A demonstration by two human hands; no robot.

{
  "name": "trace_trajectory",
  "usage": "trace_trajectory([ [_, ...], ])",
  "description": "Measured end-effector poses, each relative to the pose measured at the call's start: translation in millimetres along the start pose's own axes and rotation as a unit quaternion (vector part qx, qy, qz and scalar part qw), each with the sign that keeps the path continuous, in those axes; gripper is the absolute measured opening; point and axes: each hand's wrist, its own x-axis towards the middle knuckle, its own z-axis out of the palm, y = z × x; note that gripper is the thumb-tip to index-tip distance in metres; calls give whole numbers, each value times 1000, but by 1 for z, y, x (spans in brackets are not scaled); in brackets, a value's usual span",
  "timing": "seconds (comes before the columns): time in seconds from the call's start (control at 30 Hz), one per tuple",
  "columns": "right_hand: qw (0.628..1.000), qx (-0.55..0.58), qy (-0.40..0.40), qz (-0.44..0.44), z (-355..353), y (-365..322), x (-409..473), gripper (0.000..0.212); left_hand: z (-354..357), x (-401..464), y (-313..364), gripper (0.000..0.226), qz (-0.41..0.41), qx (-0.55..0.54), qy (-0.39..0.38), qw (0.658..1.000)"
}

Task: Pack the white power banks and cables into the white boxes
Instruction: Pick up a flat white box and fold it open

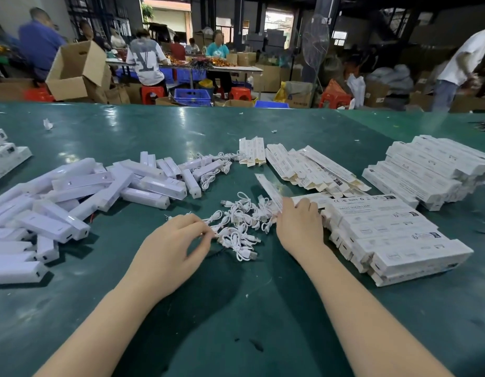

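On the glossy green table (263, 308), the tangled heap of thin white cables (240, 223) lies between both hands. The left hand (170, 248) pinches one cable; the right hand (299, 225) curls its fingers on a flat white cardboard box (272, 193). Smooth white rectangular power banks (80, 191) sprawl left; stacked printed boxes (393, 235) crowd right.

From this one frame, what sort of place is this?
Probably a warehouse packing floor: a green table holds heaps of white power banks and stacked white boxes, while cardboard cartons and seated workers fill the background.
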Motion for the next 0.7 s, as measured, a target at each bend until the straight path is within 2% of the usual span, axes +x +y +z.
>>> trace_trajectory([
  [0.07,995,82,57,-17,-5,-2,-3,35,0,2,0,13,-8,5,11,1000],
  [0.1,980,186,70,-31,-11,-3,-6,31,2,2,0,13,-20,-15,13,1000],
  [0.13,942,328,62,-34,-20,-5,-9,25,3,3,1,12,-43,-61,17,997],
  [0.17,875,484,15,-26,-28,-7,-14,17,4,2,1,9,-77,-135,20,988],
  [0.2,786,614,-67,-23,-37,-9,-20,16,4,3,3,11,-120,-225,16,967],
  [0.23,701,693,-165,-32,-45,-11,-27,17,3,5,7,23,-162,-323,5,932],
  [0.27,638,725,-255,-48,-50,-14,-33,19,3,8,9,38,-197,-425,-1,883],
  [0.33,568,723,-385,-83,-55,-21,-44,21,4,14,10,53,-254,-591,32,765],
  [0.37,554,711,-423,-97,-55,-26,-49,21,3,17,9,48,-267,-635,58,723],
  [0.47,549,689,-460,-110,-54,-40,-59,22,-2,19,8,24,-309,-654,115,681],
  [0.57,571,678,-451,-103,-55,-47,-61,33,-4,19,5,34,-342,-666,176,639],
  [0.63,606,665,-417,-124,-54,-48,-63,39,-6,19,4,36,-359,-661,207,626],
  [0.7,664,640,-350,-162,-50,-47,-66,38,-7,19,2,44,-378,-653,220,618],
])
